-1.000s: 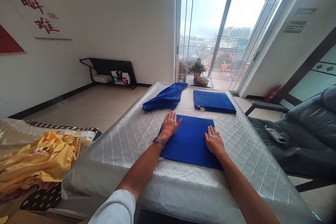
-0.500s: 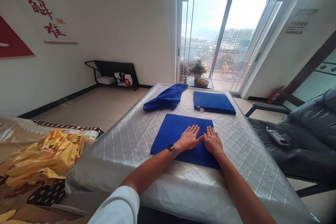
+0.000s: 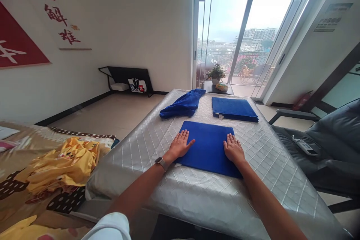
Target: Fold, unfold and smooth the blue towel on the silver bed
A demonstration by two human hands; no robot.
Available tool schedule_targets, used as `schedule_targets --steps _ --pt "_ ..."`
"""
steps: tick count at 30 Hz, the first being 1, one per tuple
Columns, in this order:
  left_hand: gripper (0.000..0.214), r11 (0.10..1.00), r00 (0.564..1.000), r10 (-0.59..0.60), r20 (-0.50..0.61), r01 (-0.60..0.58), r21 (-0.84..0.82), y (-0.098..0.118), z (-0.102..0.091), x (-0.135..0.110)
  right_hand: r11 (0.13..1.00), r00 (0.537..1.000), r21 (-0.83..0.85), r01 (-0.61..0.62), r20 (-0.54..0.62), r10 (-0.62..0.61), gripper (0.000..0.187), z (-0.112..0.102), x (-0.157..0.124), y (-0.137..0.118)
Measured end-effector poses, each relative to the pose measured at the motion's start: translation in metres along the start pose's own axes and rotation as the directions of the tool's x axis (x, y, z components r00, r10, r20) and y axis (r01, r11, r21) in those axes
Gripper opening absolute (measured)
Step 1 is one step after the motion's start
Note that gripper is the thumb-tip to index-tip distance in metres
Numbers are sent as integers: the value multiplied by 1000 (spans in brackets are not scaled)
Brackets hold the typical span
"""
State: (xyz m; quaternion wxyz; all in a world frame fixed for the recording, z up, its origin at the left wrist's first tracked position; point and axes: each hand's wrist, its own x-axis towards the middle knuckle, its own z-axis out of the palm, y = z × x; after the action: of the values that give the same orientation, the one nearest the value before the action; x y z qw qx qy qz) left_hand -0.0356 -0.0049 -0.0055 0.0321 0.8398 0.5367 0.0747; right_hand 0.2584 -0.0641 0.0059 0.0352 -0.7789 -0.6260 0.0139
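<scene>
A folded blue cloth (image 3: 208,146) lies flat near the front of a bed-like surface with a silver quilted cover (image 3: 146,150). My left hand (image 3: 179,145) rests on its left edge, palm down, fingers stretched out and thumb apart. On the right edge lies my right hand (image 3: 234,147), flat as well, fingers extended. Neither hand grips anything. Beyond them, a neat stack of folded blue cloth (image 3: 234,108) with a white tag sits at the far right. To its left is a loosely bunched blue cloth (image 3: 182,104).
Yellow clothing (image 3: 64,161) is heaped on a patterned bedspread at the left. A dark armchair (image 3: 332,138) with a corded remote (image 3: 305,146) stands at the right. Past the far edge, a small table holds a potted plant (image 3: 216,74) before glass doors.
My left hand has slid left from the middle of the cloth to its left edge. My right hand stays on the right side. The view has turned slightly left.
</scene>
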Motion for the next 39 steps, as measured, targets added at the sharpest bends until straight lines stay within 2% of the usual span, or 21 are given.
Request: schedule_targets --steps 5,11,16,18,20,23,25,28,30,32,35,39 --pt "81 1000 999 -5 -33 5 -8 2 5 2 993 994 -84 86 -55 -91 63 -7 -20 1" --pt "82 1000 1000 -1 -24 0 -13 1 2 1 994 994 -54 99 39 -97 66 1 -61 6" --pt "88 999 999 25 -42 -23 47 9 -11 2 996 994 2 86 65 -86 67 8 -69 8" --pt "87 997 996 78 -43 -77 21 26 -14 2 996 995 16 85 56 -86 67 9 -67 8" --pt "85 983 983 180 -34 -181 -27 56 -13 2 997 996 18 81 48 -82 67 11 -66 8" --pt "83 925 928 368 -57 -371 -85 112 -4 1 996 995 8 91 42 -91 66 12 -67 9" --pt "83 882 890 450 -71 -456 -118 144 5 1 994 994 -7 105 39 -105 64 12 -69 9" --pt "82 857 871 488 -65 -492 -154 165 14 0 993 993 -36 112 40 -111 63 9 -71 9" --pt "81 862 876 480 -48 -481 -163 159 14 -3 994 993 -39 105 52 -103 63 5 -72 7" --pt "81 875 889 458 -15 -454 -166 138 11 -7 996 994 -29 89 65 -87 63 2 -72 5" --pt "82 917 925 377 47 -366 -156 93 1 -21 997 995 -10 73 72 -72 64 -1 -71 3" --pt "82 978 976 195 97 -187 -92 31 -12 -48 997 994 -18 79 77 -77 64 1 -71 4"
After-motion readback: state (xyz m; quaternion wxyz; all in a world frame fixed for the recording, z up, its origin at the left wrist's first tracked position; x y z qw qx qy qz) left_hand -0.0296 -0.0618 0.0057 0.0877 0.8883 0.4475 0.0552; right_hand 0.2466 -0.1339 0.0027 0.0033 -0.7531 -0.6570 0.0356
